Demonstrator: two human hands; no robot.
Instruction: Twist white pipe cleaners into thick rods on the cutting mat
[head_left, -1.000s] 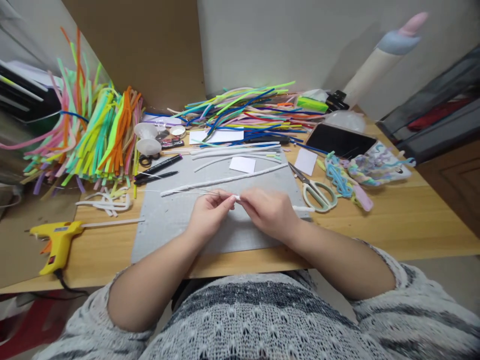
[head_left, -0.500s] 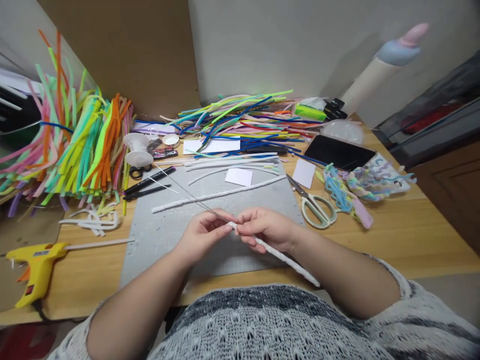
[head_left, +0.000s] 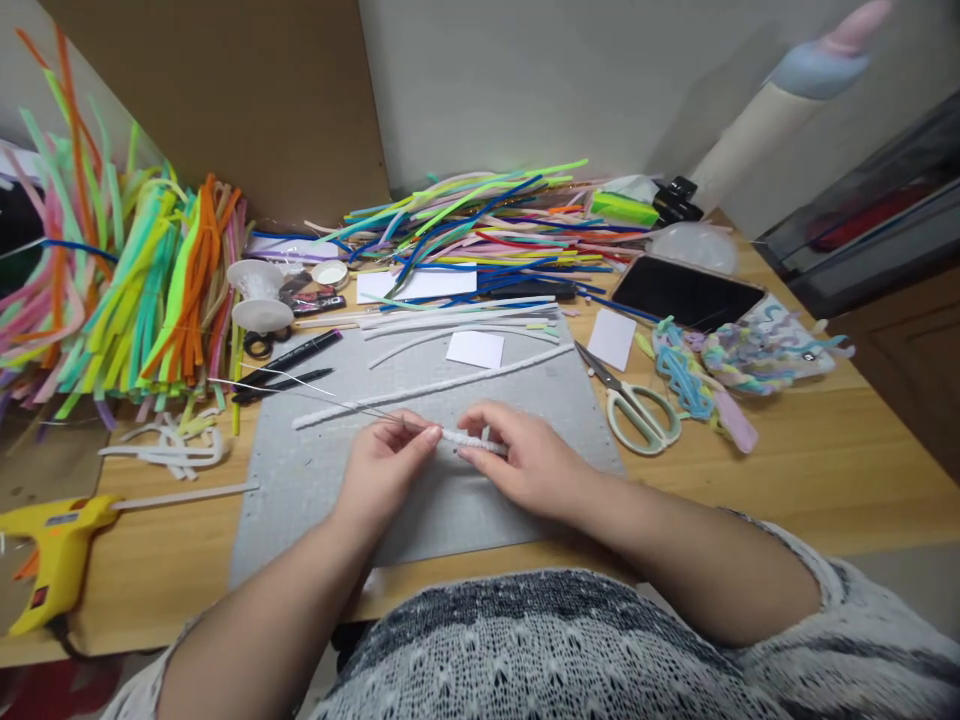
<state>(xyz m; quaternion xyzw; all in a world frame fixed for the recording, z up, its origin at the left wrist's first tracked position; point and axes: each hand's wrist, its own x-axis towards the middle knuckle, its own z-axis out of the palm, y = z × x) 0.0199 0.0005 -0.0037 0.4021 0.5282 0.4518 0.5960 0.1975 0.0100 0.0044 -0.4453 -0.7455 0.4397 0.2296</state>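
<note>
Over the grey cutting mat (head_left: 300,525), both hands hold a white twisted pipe cleaner (head_left: 460,438). My left hand (head_left: 386,465) pinches its left end between thumb and fingertips. Thin bare wires (head_left: 352,402) run out leftward from that pinch. A short way to the right, my right hand (head_left: 529,465) grips the pipe cleaner between thumb and curled fingers. Whatever lies beyond that grip is hidden by the right hand. Behind the hands, a long white fuzzy stem (head_left: 435,387) rests slantwise across the mat.
Scissors (head_left: 641,410) lie right of the mat, near a phone (head_left: 686,292). A yellow glue gun (head_left: 64,545) is at the left. Pens (head_left: 289,360) and a spool (head_left: 260,300) sit back left. Coloured pipe cleaners (head_left: 480,235) are heaped along the wall.
My hands have drawn slightly apart, exposing the pipe cleaner between them. Its tail, earlier slanting down to the right below my right hand, no longer shows. The view has shifted a little.
</note>
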